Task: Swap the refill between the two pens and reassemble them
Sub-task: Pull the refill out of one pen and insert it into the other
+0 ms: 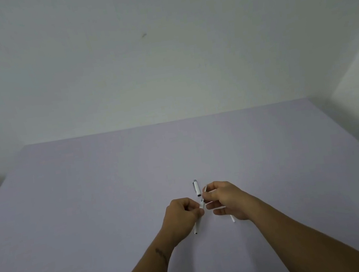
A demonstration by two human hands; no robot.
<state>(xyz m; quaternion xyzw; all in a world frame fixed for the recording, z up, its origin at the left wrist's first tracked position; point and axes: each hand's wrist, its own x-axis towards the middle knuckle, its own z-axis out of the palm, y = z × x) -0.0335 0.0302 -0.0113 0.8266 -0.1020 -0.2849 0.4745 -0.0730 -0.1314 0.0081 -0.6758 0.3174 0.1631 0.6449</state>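
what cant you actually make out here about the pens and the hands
- Head view: where the two parts meet between the left hand and right hand is too small and finger-covered to show any refill.
- The white pen barrel is mostly hidden in the left fist.
- The thin white piece under the right hand is mostly covered.
- The pen cap on the table is too small for detail.

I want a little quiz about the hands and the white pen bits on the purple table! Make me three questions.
1. True or false: the white pen cap with the grey end lies on the pale purple table, held by no hand.
2. Which hand holds the white pen barrel whose dark tip points toward the person: A left hand, B right hand?
3. Fill in: both hands meet around a small pen part just ____ the cap, toward the person.

Key: 1 true. 2 A. 3 below.
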